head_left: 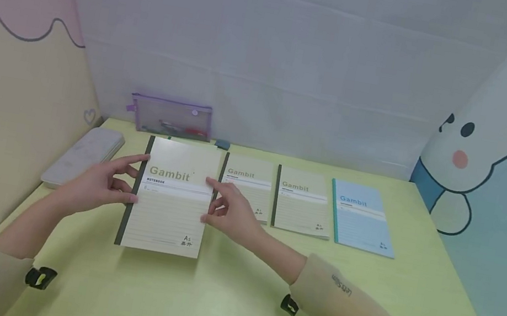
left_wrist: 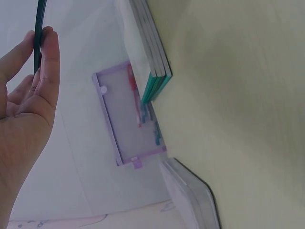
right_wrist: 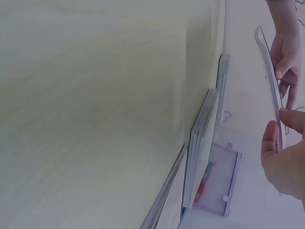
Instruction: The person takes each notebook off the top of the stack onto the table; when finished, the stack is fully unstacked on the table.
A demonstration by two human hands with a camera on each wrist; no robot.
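Note:
A cream "Gambit" notebook [head_left: 167, 222] with a dark spine is held up above the table, cover toward the head camera. My left hand [head_left: 92, 187] pinches its spine edge between thumb and fingers. At the opposite edge, my right hand [head_left: 238, 217] pinches the pages' side the same way. In the right wrist view the raised notebook [right_wrist: 271, 86] shows edge-on between both hands. Beneath and behind it lies a stack of notebooks [left_wrist: 155, 47] with green spines, mostly hidden in the head view.
To the right lie two cream notebooks [head_left: 248, 171] [head_left: 303, 205] and a blue notebook [head_left: 363, 221] with a green spine. A purple-edged mesh pencil pouch [head_left: 172, 117] leans on the back wall. Beside the left wall lies a pale flat case [head_left: 85, 155]. A small dark block [head_left: 222, 144] sits behind.

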